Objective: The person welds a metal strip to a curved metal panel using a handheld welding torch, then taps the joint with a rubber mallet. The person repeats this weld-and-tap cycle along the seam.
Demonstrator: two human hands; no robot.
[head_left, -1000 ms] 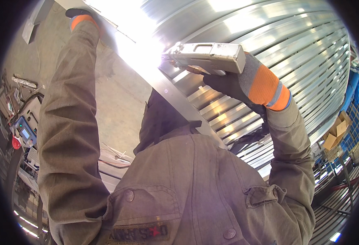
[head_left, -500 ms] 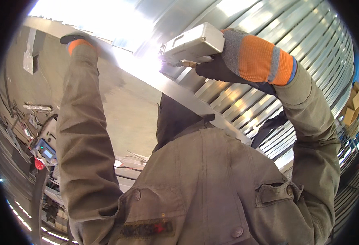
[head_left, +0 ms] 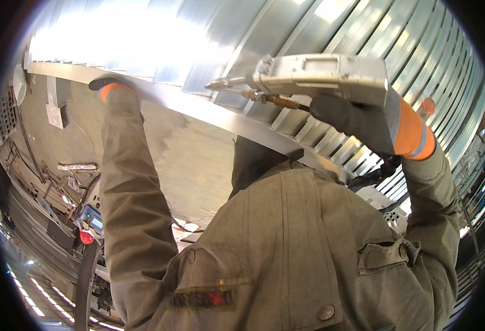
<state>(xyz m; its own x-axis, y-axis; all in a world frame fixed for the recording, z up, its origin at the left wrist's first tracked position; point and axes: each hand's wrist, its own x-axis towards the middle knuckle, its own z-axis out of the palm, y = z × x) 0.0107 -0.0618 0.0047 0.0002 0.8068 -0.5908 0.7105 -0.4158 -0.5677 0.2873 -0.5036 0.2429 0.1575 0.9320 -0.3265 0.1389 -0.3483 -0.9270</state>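
My right hand (head_left: 358, 118), in a dark grey and orange knit glove, is closed around a handheld welding gun (head_left: 320, 71). The gun has a boxy silver body, a pointed nozzle and a brass-coloured wire guide below. Its tip points left, just above a long flat metal strip (head_left: 198, 110), and no flash shows there. My left hand (head_left: 113, 88), gloved alike, is closed on the strip's edge farther left; most of its fingers are hidden. Behind the strip lies a panel of parallel shiny metal slats (head_left: 253, 33), with strong glare at upper left.
Below the strip is a dull beige surface (head_left: 182, 149). A dark pointed flap (head_left: 253, 160) sticks up at my collar. At left stand a small blue device with a screen (head_left: 92, 218), a red round knob (head_left: 86, 237) and cables. An orange-red round thing (head_left: 428, 106) is near my right wrist.
The bright welding flash at the nozzle has gone out. My right hand has drawn the gun back to the right, off the strip. My left hand stays at the strip while the view shifts.
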